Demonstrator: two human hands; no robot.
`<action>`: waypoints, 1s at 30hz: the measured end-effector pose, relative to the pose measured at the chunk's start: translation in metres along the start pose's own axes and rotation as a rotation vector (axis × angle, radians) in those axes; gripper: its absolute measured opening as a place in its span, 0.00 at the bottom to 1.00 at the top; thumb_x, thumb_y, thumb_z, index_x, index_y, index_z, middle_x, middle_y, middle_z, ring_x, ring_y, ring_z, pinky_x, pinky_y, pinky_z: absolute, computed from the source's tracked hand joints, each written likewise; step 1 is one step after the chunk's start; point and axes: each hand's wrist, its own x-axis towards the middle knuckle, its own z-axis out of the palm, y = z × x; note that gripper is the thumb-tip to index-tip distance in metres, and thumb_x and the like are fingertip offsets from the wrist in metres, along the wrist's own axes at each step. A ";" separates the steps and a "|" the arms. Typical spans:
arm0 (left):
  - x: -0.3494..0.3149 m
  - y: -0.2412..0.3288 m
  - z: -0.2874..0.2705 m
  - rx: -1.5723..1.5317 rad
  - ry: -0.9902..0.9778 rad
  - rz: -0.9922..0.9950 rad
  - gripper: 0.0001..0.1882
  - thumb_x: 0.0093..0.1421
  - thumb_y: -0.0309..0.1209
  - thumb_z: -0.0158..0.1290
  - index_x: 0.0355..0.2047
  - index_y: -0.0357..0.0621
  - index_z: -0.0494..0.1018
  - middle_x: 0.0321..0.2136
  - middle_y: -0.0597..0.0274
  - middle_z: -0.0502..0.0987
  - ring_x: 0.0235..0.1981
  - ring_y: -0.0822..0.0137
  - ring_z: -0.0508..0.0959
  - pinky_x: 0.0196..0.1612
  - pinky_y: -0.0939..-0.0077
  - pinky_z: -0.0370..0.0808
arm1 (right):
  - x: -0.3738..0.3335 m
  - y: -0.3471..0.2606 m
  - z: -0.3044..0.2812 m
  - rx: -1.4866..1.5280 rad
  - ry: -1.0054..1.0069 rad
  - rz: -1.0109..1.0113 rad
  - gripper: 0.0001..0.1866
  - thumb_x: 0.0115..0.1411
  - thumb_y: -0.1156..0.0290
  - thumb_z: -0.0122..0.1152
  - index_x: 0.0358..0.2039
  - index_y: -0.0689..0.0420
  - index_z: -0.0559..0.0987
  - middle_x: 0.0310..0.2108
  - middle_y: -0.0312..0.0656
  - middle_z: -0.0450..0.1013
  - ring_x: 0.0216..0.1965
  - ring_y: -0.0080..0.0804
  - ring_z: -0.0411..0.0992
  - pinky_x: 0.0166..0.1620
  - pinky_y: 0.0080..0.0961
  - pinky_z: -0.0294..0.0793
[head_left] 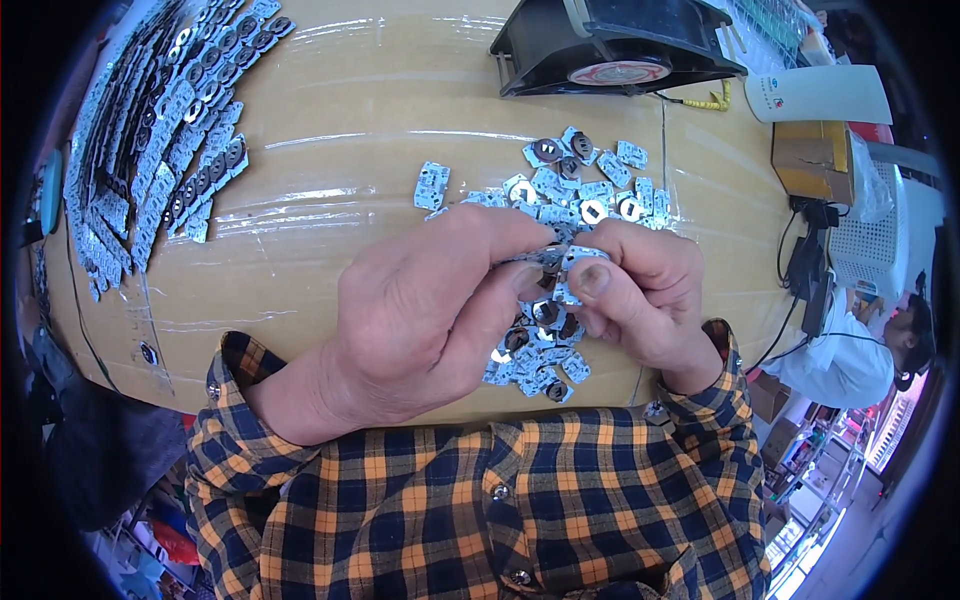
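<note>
Both of my hands meet over a loose pile of small circuit boards (540, 370), some with round dark or silvery parts on them. Thumb and fingers of my left hand (415, 305) are closed on the edge of a circuit board piece, mostly hidden behind the fingers. My right hand (655, 290) pinches a small pale-blue circuit board (572, 278) between thumb and forefinger, right beside the left fingertips. Whether the two pieces are joined cannot be made out. More small boards (600, 195) lie just beyond my hands, and a single board (432, 185) lies apart to their left.
Many long circuit board strips (185, 125) are heaped at the far left. A black fan (610, 50) stands at the back, with a white cup (820, 95), a cardboard box (810, 160) and a white basket (870, 240) to the right. Another person (840, 350) is beyond the right edge.
</note>
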 end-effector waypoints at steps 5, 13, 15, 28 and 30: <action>-0.002 0.002 0.001 -0.025 0.034 -0.083 0.10 0.62 0.17 0.49 0.44 0.27 0.68 0.31 0.53 0.78 0.30 0.71 0.81 0.32 0.81 0.79 | 0.000 0.000 0.000 0.089 0.031 0.064 0.13 0.67 0.67 0.54 0.27 0.61 0.76 0.15 0.29 0.68 0.16 0.10 0.62 0.20 0.12 0.58; 0.003 0.001 -0.002 -0.003 0.002 0.092 0.12 0.55 0.13 0.52 0.41 0.30 0.71 0.30 0.51 0.78 0.29 0.67 0.81 0.31 0.78 0.76 | -0.001 -0.002 0.000 0.045 0.040 0.063 0.14 0.68 0.66 0.53 0.27 0.61 0.77 0.14 0.29 0.68 0.16 0.10 0.61 0.20 0.12 0.57; 0.003 -0.002 -0.001 -0.009 -0.002 0.129 0.13 0.54 0.12 0.52 0.41 0.31 0.72 0.30 0.50 0.79 0.28 0.66 0.81 0.30 0.76 0.76 | -0.001 -0.003 0.001 0.066 0.073 0.076 0.14 0.67 0.66 0.53 0.27 0.61 0.77 0.14 0.29 0.67 0.16 0.11 0.61 0.20 0.12 0.58; 0.007 0.000 -0.009 0.064 -0.030 0.051 0.12 0.54 0.16 0.55 0.40 0.33 0.76 0.33 0.52 0.79 0.31 0.66 0.80 0.33 0.76 0.76 | 0.009 0.011 -0.008 -0.687 0.018 -0.552 0.05 0.59 0.76 0.58 0.26 0.62 0.75 0.17 0.43 0.66 0.15 0.38 0.66 0.20 0.28 0.65; 0.006 0.005 -0.010 0.037 -0.051 -0.096 0.11 0.56 0.16 0.54 0.41 0.33 0.76 0.33 0.53 0.79 0.31 0.68 0.80 0.32 0.77 0.76 | 0.007 0.004 -0.012 -0.683 0.111 -0.444 0.05 0.58 0.76 0.59 0.26 0.63 0.76 0.17 0.42 0.67 0.16 0.37 0.68 0.20 0.28 0.65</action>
